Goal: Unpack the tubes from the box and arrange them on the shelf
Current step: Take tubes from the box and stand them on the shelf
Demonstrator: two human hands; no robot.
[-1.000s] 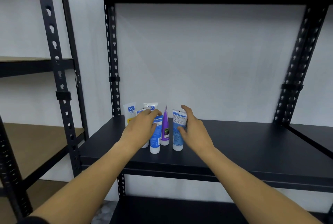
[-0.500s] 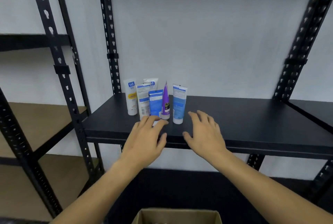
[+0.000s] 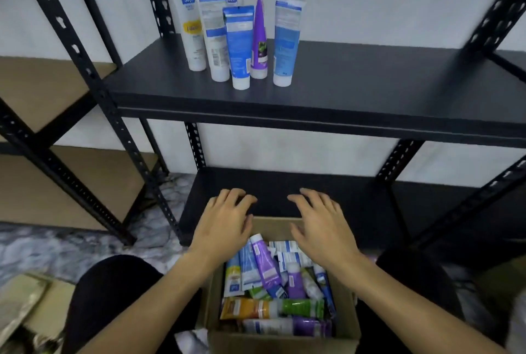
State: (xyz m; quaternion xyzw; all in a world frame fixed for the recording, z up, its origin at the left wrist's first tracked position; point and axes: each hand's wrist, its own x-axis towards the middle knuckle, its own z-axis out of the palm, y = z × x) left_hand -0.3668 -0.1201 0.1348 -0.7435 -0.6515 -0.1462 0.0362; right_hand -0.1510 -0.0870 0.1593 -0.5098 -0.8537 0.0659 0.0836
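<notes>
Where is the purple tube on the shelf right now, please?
In the head view, the purple tube stands upright left of centre on the black shelf, between two blue tubes.

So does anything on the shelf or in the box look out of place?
Nothing stands out. The six tubes stand cap-down in a tight cluster on the black shelf; tubes lie jumbled in the cardboard box, which is expected while unpacking.
</notes>
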